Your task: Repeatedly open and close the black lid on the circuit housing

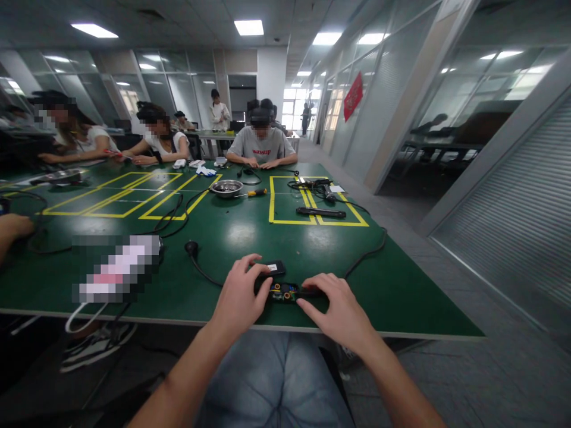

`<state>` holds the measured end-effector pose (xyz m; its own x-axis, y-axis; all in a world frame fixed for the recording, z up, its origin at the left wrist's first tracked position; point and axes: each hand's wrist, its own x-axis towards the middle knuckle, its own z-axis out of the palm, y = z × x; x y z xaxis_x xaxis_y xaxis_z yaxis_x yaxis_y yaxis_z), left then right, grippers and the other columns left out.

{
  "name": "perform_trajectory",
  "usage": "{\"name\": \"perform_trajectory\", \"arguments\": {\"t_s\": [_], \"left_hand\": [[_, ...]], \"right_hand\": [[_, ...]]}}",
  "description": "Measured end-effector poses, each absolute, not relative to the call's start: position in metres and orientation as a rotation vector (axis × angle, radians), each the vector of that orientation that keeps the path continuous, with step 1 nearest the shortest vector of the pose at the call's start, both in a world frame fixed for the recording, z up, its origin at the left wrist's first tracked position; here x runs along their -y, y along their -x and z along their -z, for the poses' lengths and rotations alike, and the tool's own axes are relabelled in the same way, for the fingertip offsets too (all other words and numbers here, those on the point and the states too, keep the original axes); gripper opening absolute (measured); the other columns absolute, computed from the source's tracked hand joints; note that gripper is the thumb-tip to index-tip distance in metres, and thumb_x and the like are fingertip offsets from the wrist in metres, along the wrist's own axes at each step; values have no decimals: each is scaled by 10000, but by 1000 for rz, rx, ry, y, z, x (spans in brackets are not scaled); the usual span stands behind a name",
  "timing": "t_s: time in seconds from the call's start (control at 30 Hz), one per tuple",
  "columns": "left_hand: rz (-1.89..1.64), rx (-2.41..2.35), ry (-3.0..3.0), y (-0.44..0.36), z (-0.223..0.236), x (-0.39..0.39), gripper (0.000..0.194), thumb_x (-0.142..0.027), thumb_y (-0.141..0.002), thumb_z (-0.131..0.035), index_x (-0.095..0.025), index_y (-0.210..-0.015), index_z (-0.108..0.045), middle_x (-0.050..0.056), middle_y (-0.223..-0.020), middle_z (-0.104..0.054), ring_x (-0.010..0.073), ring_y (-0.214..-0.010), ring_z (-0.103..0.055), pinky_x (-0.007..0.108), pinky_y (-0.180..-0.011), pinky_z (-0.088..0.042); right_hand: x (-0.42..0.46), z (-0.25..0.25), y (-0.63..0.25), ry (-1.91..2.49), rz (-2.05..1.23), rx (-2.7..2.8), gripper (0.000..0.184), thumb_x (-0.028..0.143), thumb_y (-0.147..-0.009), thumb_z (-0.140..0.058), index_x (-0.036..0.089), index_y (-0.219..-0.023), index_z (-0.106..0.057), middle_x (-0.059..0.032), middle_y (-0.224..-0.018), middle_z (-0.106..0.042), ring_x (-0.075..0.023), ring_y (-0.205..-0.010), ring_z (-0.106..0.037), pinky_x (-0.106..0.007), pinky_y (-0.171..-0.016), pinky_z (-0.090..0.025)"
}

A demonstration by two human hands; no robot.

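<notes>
An opened black electronic device [284, 292] lies on the near part of the green table, its circuit board showing copper-coloured coils. My left hand [239, 297] grips the left end between thumb and fingers. At the other end, the thumb and fingers of my right hand [336, 306] close around the device and partly hide it. Just behind it rests a black cover piece [276, 268] with a white label, close to my left fingertips. A cord with a black plug [191, 248] runs toward my left hand; another cord leads away on the right.
Farther back are a metal bowl [226, 189], a yellow-and-black screwdriver [256, 193], a long black part [321, 212] and tangled cables [312, 185] within yellow tape lines. A blurred pinkish-white object [122, 267] stands at left. Several people sit around the table [414, 309].
</notes>
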<state>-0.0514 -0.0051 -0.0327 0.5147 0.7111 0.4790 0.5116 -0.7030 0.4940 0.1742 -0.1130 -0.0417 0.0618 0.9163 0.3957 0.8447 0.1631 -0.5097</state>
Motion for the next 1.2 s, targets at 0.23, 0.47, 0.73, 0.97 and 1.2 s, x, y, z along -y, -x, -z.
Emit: {"name": "perform_trajectory", "arguments": {"t_s": [0.23,0.47,0.73,0.97,1.2], "left_hand": [[-743,-846,-2642,69,31,14,252,-213,-937,-804,-234,-1180,-741,70,-1118,-775,288,-1019,-705,426,-892,-572],[-774,-865,-2517,69,31,10,261,-198,-864,-881,-240,-1080,-742,16,-996,-763,235,-930,-730,338,-831,-566],[-794,-869,-2492,70,29,10,233,-239,-870,-868,-236,-1065,-740,12,-962,-763,215,-867,-733,317,-814,-575],[-776,-883,-2458,69,29,7,207,-245,-867,-867,-241,-1050,-769,5,-933,-772,201,-810,-738,289,-739,-565],[-750,-891,-2474,68,29,9,213,-230,-874,-861,-240,-1070,-777,13,-960,-767,201,-806,-735,286,-710,-549]], "right_hand": [[111,40,-175,1698,-197,1826,219,233,-950,-801,265,-1165,-778,-58,-1079,-767,-286,-1035,-704,-435,-900,-546],[110,41,-177,1704,-262,1808,238,237,-953,-832,285,-1183,-792,-43,-1076,-760,-270,-1033,-714,-425,-908,-539],[109,46,-180,1690,-236,1839,256,286,-988,-804,302,-1242,-783,-49,-1098,-753,-279,-1047,-711,-428,-913,-537],[110,45,-176,1717,-129,1908,336,295,-1020,-769,297,-1356,-756,-58,-1074,-732,-257,-982,-702,-413,-902,-561],[110,44,-177,1733,-123,1928,338,308,-1026,-771,307,-1363,-757,-56,-1049,-720,-263,-989,-705,-414,-897,-562]]}}
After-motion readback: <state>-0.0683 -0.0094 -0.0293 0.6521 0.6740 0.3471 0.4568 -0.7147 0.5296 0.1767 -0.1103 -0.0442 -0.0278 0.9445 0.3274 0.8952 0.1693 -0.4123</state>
